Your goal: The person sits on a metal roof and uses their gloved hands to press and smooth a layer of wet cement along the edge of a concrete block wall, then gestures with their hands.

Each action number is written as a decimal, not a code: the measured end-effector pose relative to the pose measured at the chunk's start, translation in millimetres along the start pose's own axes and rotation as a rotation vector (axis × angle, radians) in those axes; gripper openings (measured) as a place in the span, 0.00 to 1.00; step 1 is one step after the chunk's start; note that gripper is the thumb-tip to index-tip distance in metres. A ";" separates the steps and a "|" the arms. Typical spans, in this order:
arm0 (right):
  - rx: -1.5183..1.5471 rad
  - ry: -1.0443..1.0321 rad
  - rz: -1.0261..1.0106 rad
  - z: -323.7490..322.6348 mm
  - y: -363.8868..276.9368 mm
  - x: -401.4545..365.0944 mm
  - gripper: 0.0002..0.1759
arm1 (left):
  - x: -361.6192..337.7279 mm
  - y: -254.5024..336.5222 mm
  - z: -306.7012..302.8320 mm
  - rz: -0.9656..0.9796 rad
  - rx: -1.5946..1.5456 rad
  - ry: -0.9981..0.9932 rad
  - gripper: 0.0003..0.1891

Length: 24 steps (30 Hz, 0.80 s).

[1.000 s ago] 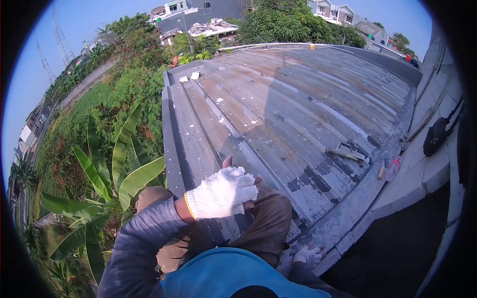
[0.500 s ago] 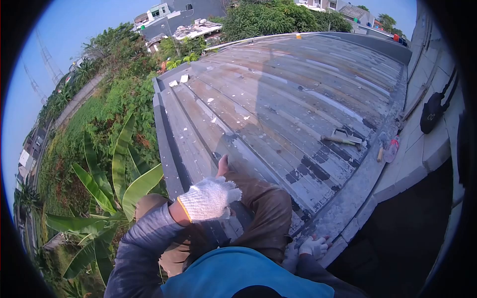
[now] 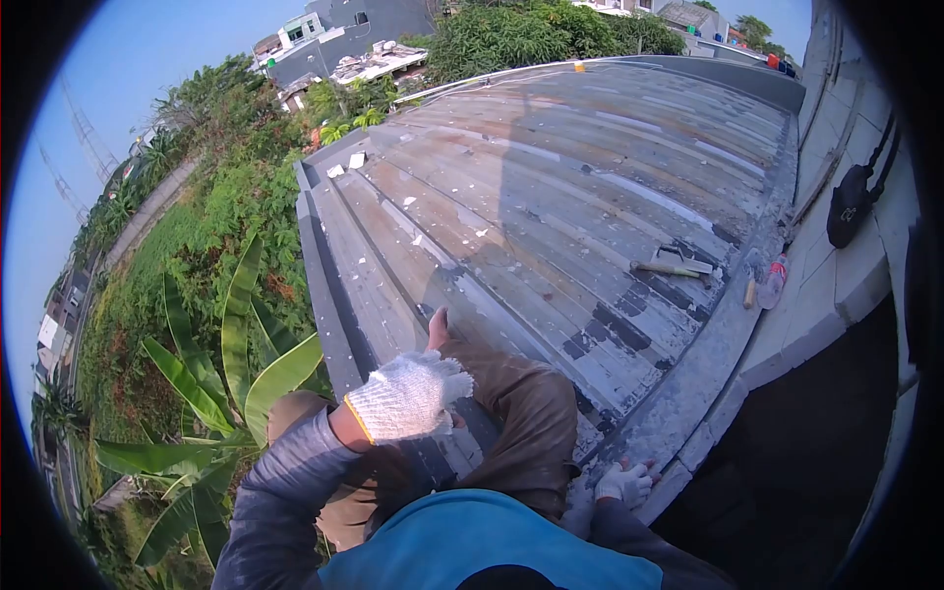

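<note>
My left hand (image 3: 408,398), in a white knit glove with a yellow cuff edge, hangs over my bent legs. Its fingers curl downward into a closed shape, and whatever lies inside the palm is hidden. My right hand (image 3: 626,482), also gloved in white, rests on the grey concrete ledge (image 3: 678,403) beside my hip. Its fingers are apart and nothing shows in them. Under my bare foot (image 3: 439,326) lies the ribbed metal roof (image 3: 551,295), with worn grey coating and dark patches along its lower edge.
Farther up the ledge side lie a flat trowel (image 3: 678,264), a wooden-handled tool (image 3: 750,293) and a clear plastic bottle (image 3: 774,282) with a pink label. A black pouch (image 3: 851,206) sits on the tiles. A dark opening (image 3: 787,472) drops off right; banana leaves (image 3: 280,379) rise left.
My view has shifted slightly, so the roof and tools appear a little further left. Both hands keep nearly the same place and pose.
</note>
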State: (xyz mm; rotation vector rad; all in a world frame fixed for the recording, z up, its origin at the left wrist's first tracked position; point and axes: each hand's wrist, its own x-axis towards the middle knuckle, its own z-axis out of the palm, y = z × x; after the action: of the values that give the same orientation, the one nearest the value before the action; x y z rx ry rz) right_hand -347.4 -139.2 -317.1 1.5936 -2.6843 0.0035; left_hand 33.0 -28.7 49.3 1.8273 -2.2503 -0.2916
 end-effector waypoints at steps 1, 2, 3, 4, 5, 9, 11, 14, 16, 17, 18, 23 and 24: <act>0.000 0.000 0.001 -0.4 -0.1 0.2 0.40 | 0.5 -1.3 1.2 0.001 0.000 0.000 0.17; 0.016 -0.005 0.005 -1.6 -0.9 0.5 0.41 | 1.1 -4.0 3.2 0.042 0.023 0.027 0.17; 0.032 -0.011 0.008 -2.4 -1.0 0.2 0.43 | 1.6 -5.2 4.2 0.082 0.046 0.054 0.17; 0.032 -0.011 0.009 -2.0 -0.7 0.7 0.43 | 2.7 -4.7 3.5 0.084 0.046 0.053 0.17; 0.020 -0.040 0.011 -1.3 -0.4 2.3 0.43 | 5.0 -3.4 2.1 0.095 0.071 0.056 0.17; -0.031 -0.011 0.001 2.0 -0.1 0.9 0.46 | 10.3 -6.4 6.7 0.216 0.070 0.251 0.17; -0.023 -0.011 0.003 0.1 -0.6 0.2 0.46 | 9.6 -1.9 0.8 0.224 0.093 0.255 0.17; -0.024 0.011 0.004 3.1 -0.8 0.7 0.45 | 10.3 1.1 -2.3 0.234 0.109 0.279 0.16; -0.033 0.032 0.004 3.2 -0.5 0.5 0.44 | 11.2 3.9 -4.1 0.236 0.101 0.298 0.15; -0.029 0.036 -0.001 3.0 -0.4 0.3 0.43 | 11.9 7.0 -7.3 0.236 0.104 0.309 0.14; -0.026 0.041 -0.005 2.6 -0.3 0.2 0.42 | 12.1 8.6 -9.0 0.236 0.107 0.320 0.14; -0.038 0.101 -0.012 12.7 1.6 1.6 0.42 | 11.3 5.6 -5.2 0.251 0.111 0.375 0.14; -0.044 0.094 -0.016 11.6 1.3 1.5 0.42 | 11.4 5.3 -5.0 0.249 0.107 0.381 0.15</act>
State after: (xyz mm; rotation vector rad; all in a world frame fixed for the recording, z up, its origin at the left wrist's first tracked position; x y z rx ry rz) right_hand -349.5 -140.0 -328.6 1.5614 -2.5834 0.0177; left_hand 27.3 -38.8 56.2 1.4718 -2.2153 0.2080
